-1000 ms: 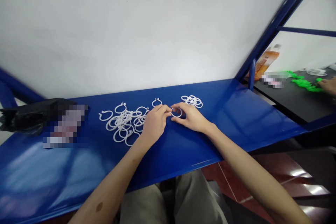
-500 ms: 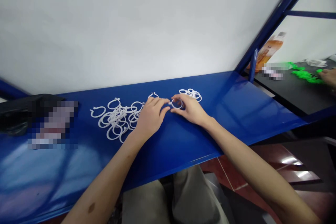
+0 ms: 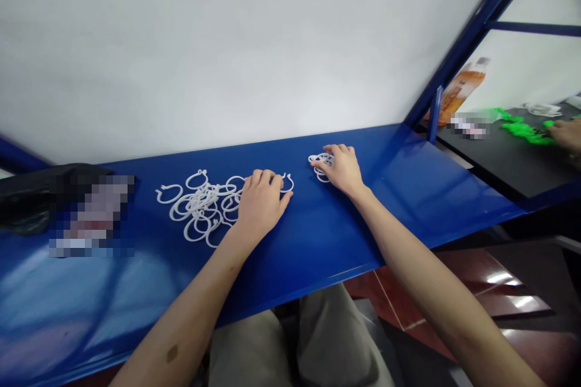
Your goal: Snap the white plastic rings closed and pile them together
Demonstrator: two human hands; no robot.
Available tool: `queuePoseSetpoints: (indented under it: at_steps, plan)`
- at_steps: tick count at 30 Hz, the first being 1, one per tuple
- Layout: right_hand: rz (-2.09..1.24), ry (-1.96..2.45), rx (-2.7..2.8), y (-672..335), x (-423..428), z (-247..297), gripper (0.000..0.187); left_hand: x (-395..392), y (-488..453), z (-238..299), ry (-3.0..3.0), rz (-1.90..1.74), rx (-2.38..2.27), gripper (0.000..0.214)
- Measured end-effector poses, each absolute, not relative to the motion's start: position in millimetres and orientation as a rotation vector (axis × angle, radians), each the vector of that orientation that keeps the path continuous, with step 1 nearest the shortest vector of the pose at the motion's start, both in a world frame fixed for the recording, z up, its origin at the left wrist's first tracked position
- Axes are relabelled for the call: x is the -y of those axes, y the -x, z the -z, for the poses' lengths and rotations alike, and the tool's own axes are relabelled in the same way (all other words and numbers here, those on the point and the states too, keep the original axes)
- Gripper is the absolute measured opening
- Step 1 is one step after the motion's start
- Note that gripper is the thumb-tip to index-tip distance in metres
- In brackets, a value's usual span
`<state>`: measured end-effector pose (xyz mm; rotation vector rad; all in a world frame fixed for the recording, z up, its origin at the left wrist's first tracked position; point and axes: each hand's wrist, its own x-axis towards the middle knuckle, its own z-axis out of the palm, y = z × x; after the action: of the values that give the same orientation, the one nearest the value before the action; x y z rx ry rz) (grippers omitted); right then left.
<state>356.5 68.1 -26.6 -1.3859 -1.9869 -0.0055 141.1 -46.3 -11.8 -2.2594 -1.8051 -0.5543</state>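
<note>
My left hand (image 3: 262, 201) rests on the blue shelf (image 3: 318, 236), its fingers curled down onto one open white ring (image 3: 287, 183) at the right edge of a loose pile of open white rings (image 3: 200, 208). My right hand (image 3: 341, 167) lies further right. Its fingers are spread over a small stack of closed white rings (image 3: 319, 164) and partly hide it. The two hands are apart, with bare shelf between them.
A black bag (image 3: 27, 196) lies at the shelf's far left, by a blurred patch. A blue frame post (image 3: 472, 30) rises at the right. Beyond it are an orange bottle (image 3: 460, 92), green parts (image 3: 521, 130) and another person's hand (image 3: 567, 133).
My hands have parted. The right hand carried its ring back and right onto the small stack. The left hand shifted slightly onto an open ring beside the big pile.
</note>
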Motion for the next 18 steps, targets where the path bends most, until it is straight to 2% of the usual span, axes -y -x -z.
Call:
queuePoseSetpoints:
  at_steps: [4, 10, 12, 16, 18]
  plan:
    - [-0.006, 1.339, 1.96, -359.6, -62.0, 24.8, 0.044, 43.2, -143.8, 16.3, 2.198, 0.59, 1.895, 0.033]
    - [-0.053, 1.189, 1.936, -349.1, -36.9, 9.9, 0.028, 44.7, -150.1, 13.5, 2.249, 0.702, 1.859, 0.032]
    - [-0.245, 1.086, 1.982, -339.4, -22.4, 5.4, 0.025, 48.0, -152.1, 8.7, 2.216, 0.816, 1.828, 0.037]
    - [-0.952, 0.871, 1.986, -321.3, -1.2, 4.7, 0.028, 53.8, -153.8, 0.4, 2.158, 0.999, 1.76, 0.039]
    - [-1.125, 0.822, 1.886, -317.5, 0.7, 7.5, 0.027, 54.7, -154.2, -1.0, 2.223, 1.077, 1.726, 0.038]
